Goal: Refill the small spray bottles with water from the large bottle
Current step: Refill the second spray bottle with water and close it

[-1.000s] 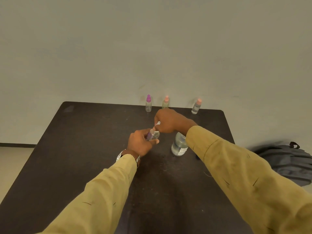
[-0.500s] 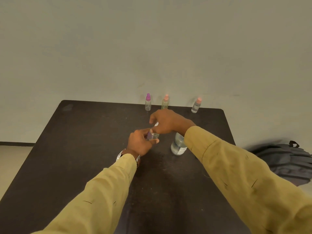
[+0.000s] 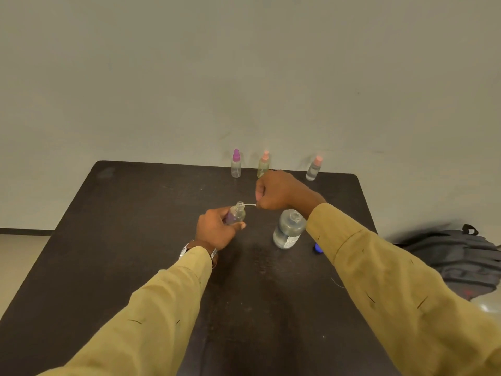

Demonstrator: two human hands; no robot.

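On the dark worktop (image 3: 113,240) the left hand (image 3: 217,230) sits nearest the centre, its grip wrapped around the body of a small spray bottle (image 3: 236,214) whose neck is bare and open; the bottle is held off the surface and tilted, its long axis leaning up and to the right, mouth toward the other hand. From that mouth a thin dip tube (image 3: 250,204) runs almost level rightward into the right hand (image 3: 279,194), a closed fist that I judge is clamped on the removed spray head, though the head itself is hidden inside the fingers and its colour cannot be made out. Just below and right of that fist stands the large bottle (image 3: 288,230), uncapped and upright on the worktop, close under the right forearm, so the right hand is the nearer one to pick it up once the tube clears the neck. A small blue cap (image 3: 317,248) peeks out beside the sleeve, partly covered. Along the far edge three capped spray bottles (image 3: 236,166) stand in a row; how full they are is hard to tell. A dark backpack (image 3: 458,256) lies blurred off the right side.
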